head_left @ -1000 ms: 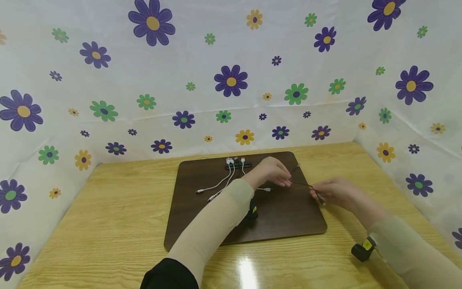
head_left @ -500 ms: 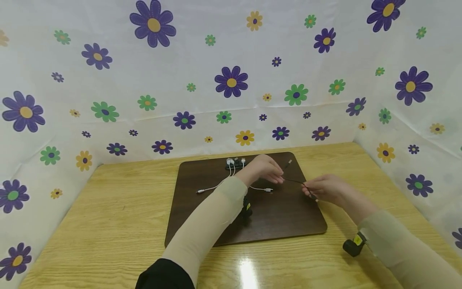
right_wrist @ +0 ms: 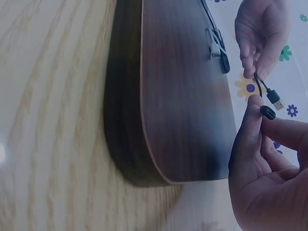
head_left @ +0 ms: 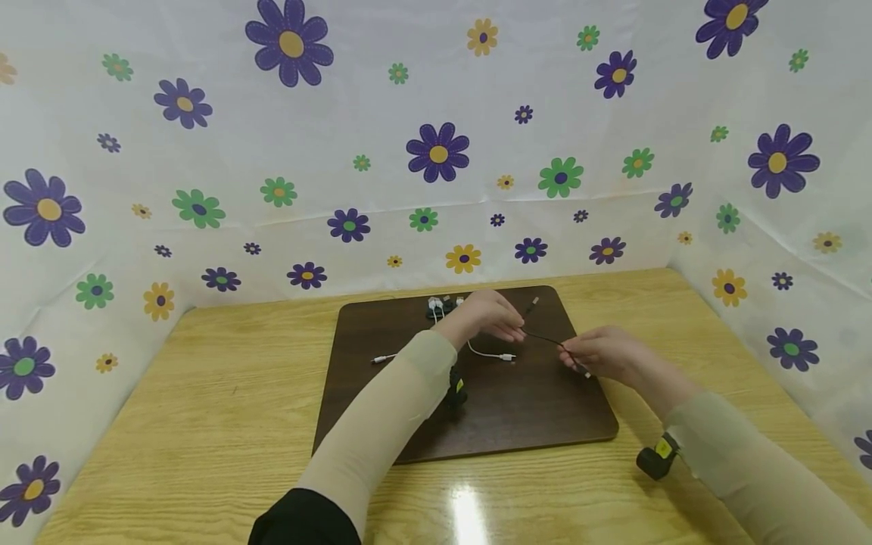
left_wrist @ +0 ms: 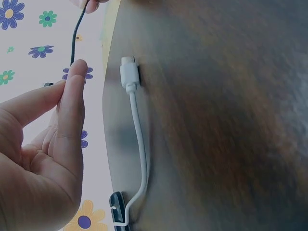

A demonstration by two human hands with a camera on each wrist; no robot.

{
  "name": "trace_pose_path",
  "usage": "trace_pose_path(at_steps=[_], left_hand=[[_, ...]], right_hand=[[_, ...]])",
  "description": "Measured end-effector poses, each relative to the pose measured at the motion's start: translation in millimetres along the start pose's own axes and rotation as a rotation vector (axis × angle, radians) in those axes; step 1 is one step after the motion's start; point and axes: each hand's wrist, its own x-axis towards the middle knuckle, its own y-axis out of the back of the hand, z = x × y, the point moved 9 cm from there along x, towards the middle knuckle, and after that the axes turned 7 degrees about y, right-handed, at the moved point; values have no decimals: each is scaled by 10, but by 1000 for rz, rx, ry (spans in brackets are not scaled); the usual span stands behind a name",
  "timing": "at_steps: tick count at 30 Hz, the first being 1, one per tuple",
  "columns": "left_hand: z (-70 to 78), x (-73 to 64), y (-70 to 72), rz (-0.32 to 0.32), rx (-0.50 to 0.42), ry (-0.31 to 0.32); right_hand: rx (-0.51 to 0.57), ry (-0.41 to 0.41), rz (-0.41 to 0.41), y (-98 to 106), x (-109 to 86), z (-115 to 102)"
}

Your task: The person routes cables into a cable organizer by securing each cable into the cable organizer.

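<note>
A thin black USB cable (head_left: 543,337) stretches between my two hands above the dark brown board (head_left: 538,401). My left hand (head_left: 482,316) pinches it between thumb and fingers, and its USB-A plug (right_wrist: 275,98) sticks out beyond that grip. Near the other end, my right hand (head_left: 602,353) pinches the cable, the small black connector (right_wrist: 267,112) showing at the fingertips. Below the left hand, a white cable (left_wrist: 136,120) lies on the board, its plug towards the right. Behind that hand, a black cable holder (head_left: 432,313) with white plugs is partly hidden.
The board lies on a light wooden table (head_left: 204,409). Another white cable end (head_left: 383,359) rests on the board's left side, partly covered by my left arm. A white cloth (head_left: 381,113) with printed flowers hangs behind the table and along its sides.
Both hands have moved a little to the left with the black cable between them. The USB-A plug now stands farther left and higher. The white cables stay put.
</note>
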Motion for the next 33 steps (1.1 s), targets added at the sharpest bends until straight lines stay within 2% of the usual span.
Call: trace_pose_path(at_steps=[16, 33], left_hand=[[-61, -63, 141, 15, -18, 12], [-192, -30, 357, 51, -17, 42]], right_hand=[[-11, -10, 12, -119, 110, -4], [-24, 49, 23, -254, 273, -69]])
